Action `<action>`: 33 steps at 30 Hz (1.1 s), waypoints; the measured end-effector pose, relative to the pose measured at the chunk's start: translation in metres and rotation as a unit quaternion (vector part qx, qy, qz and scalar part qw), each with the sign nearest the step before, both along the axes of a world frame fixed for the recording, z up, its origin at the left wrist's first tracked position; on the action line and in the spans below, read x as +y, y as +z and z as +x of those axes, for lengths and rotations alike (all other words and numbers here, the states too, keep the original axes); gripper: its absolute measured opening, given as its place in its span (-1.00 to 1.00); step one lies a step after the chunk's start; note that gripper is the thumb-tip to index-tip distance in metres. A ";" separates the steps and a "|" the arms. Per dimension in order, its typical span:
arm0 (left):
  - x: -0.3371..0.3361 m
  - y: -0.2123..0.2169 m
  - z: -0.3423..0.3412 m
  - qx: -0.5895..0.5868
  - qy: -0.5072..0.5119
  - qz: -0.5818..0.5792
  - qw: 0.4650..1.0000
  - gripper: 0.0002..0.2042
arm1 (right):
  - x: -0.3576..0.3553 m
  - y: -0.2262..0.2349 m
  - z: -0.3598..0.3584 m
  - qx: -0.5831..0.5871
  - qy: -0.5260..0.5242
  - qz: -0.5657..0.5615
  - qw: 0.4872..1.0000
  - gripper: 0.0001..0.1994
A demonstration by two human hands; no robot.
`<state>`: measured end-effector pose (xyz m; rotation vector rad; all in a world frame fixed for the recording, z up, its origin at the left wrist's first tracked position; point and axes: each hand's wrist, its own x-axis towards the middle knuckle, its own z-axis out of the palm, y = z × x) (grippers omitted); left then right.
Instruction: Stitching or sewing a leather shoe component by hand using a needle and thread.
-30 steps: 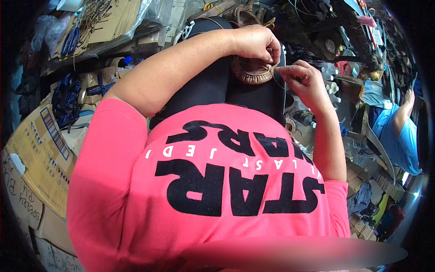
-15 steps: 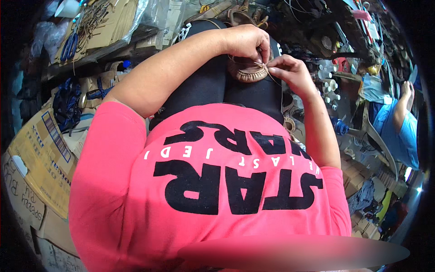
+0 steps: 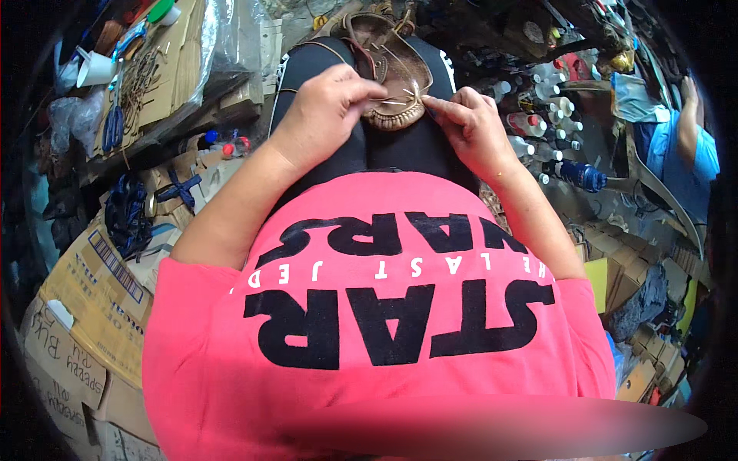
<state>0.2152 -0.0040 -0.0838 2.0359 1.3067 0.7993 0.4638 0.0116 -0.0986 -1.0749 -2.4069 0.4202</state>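
A brown leather moccasin-style shoe [image 3: 407,67] rests across my thighs, its puckered, stitched toe [image 3: 396,119] toward me. Pale thread [image 3: 416,91] bunches at the right side of the toe seam, with loose ends sticking up. My left hand [image 3: 327,107] is closed left of the shoe, thumb and forefinger together near a pale thread end over the toe. At the right edge of the seam, my right hand [image 3: 469,127] has its forefinger against the thread bunch and its other fingers curled; its thumb tip is hard to see. A dark lace [image 3: 361,50] loops inside the shoe.
Several plastic bottles [image 3: 542,127] stand to the right. Flat cardboard [image 3: 173,73] with cords and a white cup [image 3: 95,69] lies far left. Cardboard boxes [image 3: 84,300] fill the near left. A person in a blue shirt [image 3: 696,169] is at the far right.
My left hand has moved left and nearer, off the seam, baring more of the shoe. My right hand has shifted slightly left. The view has moved a little, showing more bottles.
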 end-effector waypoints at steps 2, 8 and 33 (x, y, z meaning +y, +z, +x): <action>-0.005 -0.009 -0.001 0.113 0.001 0.138 0.984 -0.87 | 0.005 -0.003 0.005 0.011 0.004 -0.070 0.997 -0.59; 0.007 -0.020 0.005 0.081 0.010 0.173 0.982 -0.83 | 0.032 -0.005 0.017 0.090 0.036 -0.304 0.948 -0.55; 0.046 -0.024 0.016 0.021 -0.119 0.135 0.983 -0.82 | 0.060 0.001 0.013 0.058 0.089 -0.391 0.914 -0.65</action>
